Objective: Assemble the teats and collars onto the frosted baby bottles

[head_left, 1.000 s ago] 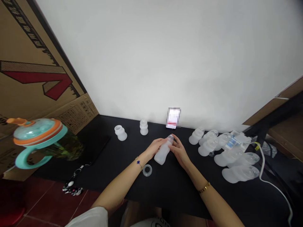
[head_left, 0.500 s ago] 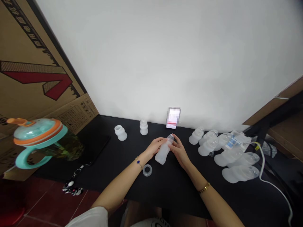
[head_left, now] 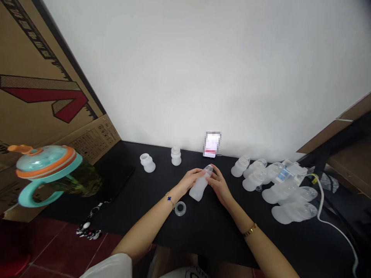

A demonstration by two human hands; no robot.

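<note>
both hands are at the lower centre of the frame, closed around the neck of one frosted bottle (head_left: 197,190). the left hand (head_left: 189,180) grips it from the left, and the right hand (head_left: 219,184) curls against its right side, fingers near the clear top. the bottle tilts, its base toward the bottom of the frame and its top toward the upper right; whether the base touches the black table (head_left: 214,235) i cannot tell.

a clear ring (head_left: 176,212) lies just beside the left wrist, below and left of the bottle. left of centre, an open jar (head_left: 149,166) leans near an upright small bottle (head_left: 176,157). above the hands, a lit phone (head_left: 211,146) stands against the wall (head_left: 203,69). at the lower right, several capped bottles (head_left: 285,214) sit close together near a white cable (head_left: 322,200). at the left edge are a teal jug (head_left: 43,185) and a large carton (head_left: 29,61).
</note>
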